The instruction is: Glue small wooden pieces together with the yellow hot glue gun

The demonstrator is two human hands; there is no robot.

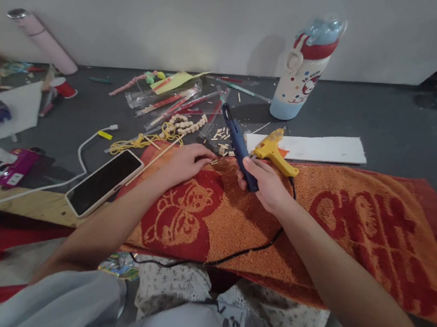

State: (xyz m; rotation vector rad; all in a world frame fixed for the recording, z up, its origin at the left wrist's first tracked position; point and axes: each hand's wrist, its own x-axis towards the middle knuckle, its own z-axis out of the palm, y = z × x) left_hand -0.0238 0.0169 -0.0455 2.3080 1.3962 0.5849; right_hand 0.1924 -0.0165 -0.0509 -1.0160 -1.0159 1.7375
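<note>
My right hand (pixel 268 183) is closed around a long, slim, dark blue hand tool (pixel 238 144), which slants up and away to the left; its exact kind is not clear. To the left, my left hand (pixel 186 164) rests at the towel's far edge, thumb and fingers drawn together. Small pale bits of wooden stick (pixel 214 161) lie right at its fingertips; whether one is pinched I cannot tell. More short stick pieces (pixel 223 135) are scattered just beyond. A yellow glue gun (pixel 274 149) lies beside my right hand, partly on the orange-and-red towel (pixel 250 225).
A phone (pixel 105 183), a thin wooden stick (pixel 155 159) and yellow cord (pixel 133 143) lie left. Behind are a wood-bead string (pixel 187 126), plastic packets (pixel 170 101), a white board (pixel 322 148) and a bottle (pixel 300 82). A black cable (pixel 245 251) crosses the towel.
</note>
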